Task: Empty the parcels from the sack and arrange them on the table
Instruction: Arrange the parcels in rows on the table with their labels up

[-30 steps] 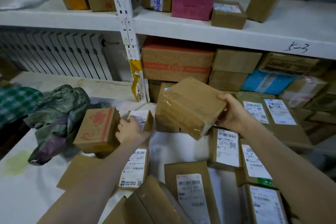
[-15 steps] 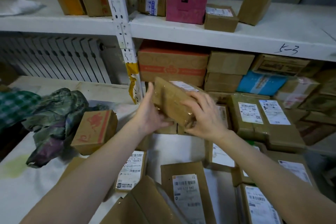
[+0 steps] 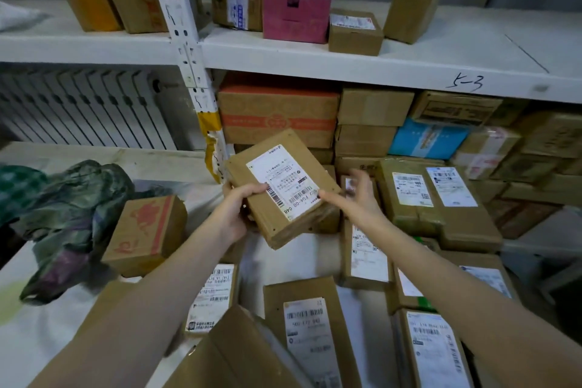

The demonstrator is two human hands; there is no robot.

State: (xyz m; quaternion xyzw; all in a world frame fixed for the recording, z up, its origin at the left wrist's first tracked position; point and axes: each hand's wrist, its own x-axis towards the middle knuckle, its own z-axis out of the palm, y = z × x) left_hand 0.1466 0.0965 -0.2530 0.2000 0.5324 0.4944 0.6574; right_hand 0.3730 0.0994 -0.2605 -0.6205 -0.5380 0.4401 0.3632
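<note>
A brown taped parcel (image 3: 277, 214) with a white shipping label facing up hangs above the white table (image 3: 47, 318). My left hand (image 3: 233, 211) grips its left edge, thumb on top and fingers underneath. My right hand (image 3: 356, 198) is at the parcel's right edge with fingers spread and blurred; the thumb touches the top corner. Several labelled parcels (image 3: 308, 327) lie flat on the table below my arms. A box with red print (image 3: 145, 230) stands to the left. The crumpled green sack (image 3: 69, 217) lies at the far left.
A white shelf (image 3: 409, 63) runs across the back with boxes on it, among them a pink box (image 3: 296, 9). Stacked cartons (image 3: 371, 123) fill the space under it. A perforated upright post (image 3: 185, 50) stands left of centre, with a radiator (image 3: 78, 110) behind.
The parcel was passed from my right hand to my left and turned so its label faces up. My right hand has loosened from it.
</note>
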